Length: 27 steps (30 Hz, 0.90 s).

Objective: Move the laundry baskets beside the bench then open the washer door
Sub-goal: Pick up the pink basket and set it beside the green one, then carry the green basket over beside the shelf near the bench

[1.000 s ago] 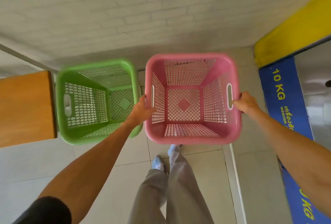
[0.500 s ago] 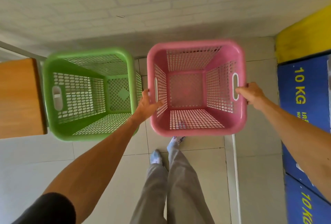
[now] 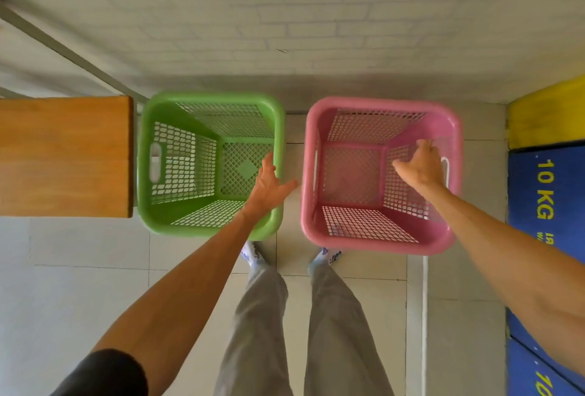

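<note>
Standing on the tiled floor, empty green basket beside the bench, empty pink basket apart; left hand and right hand hover spread, holding nothing.

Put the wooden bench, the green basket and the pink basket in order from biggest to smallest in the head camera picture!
1. Pink basket and green basket: they look about the same size, pink perhaps slightly bigger, so I won't rank them.
2. Wooden bench: smallest showing, but the left edge of the picture cuts it off, so its real size is unknown.

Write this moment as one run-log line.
left hand: open, empty | right hand: open, empty | green basket: beside bench | pink basket: on floor | washer door: pending
</note>
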### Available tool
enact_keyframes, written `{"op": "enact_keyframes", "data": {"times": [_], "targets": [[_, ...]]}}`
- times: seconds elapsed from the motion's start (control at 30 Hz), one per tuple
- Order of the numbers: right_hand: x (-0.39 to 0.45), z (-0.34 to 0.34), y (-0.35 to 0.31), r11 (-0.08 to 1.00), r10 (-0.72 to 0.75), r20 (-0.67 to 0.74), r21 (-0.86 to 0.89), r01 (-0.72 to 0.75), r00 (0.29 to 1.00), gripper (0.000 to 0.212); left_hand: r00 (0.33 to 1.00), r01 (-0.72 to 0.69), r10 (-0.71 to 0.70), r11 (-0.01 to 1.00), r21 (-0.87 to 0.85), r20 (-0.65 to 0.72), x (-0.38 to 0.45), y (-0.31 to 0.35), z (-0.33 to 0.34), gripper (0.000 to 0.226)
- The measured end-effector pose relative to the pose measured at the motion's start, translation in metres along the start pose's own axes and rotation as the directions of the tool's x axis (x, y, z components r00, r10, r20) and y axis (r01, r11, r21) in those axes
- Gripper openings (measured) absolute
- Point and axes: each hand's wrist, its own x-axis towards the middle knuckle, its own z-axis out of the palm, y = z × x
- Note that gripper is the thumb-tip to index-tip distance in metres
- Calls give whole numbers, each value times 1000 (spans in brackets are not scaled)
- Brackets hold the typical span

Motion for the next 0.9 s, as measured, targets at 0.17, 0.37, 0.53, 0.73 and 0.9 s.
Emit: {"op": "enact_keyframes", "data": {"times": [0.17, 0.37, 0.53, 0.73, 0.9], "targets": [[-46, 45, -86, 991, -125, 117, 57, 120, 985, 76, 991, 44, -51, 997, -56, -121, -5, -59, -78, 103], [-96, 118, -162, 960, -273, 222, 6, 279, 936, 63, 943, 193, -177, 981, 29, -283, -2, -143, -172, 95], [-98, 190, -184, 981, -188, 306, 7, 195, 933, 80, 885, 195, -139, 977, 84, -444, 18, -186, -226, 87], [-114, 235, -205, 996, 47, 239, 65, -65, 970, 84, 903, 159, -71, 972, 174, -425, 50, -210, -261, 85], [-114, 241, -212, 987, 149, 214, 20, -157, 965, 80, 904, 175, -77, 964, 201, -420, 64, -214, -257, 83]]}}
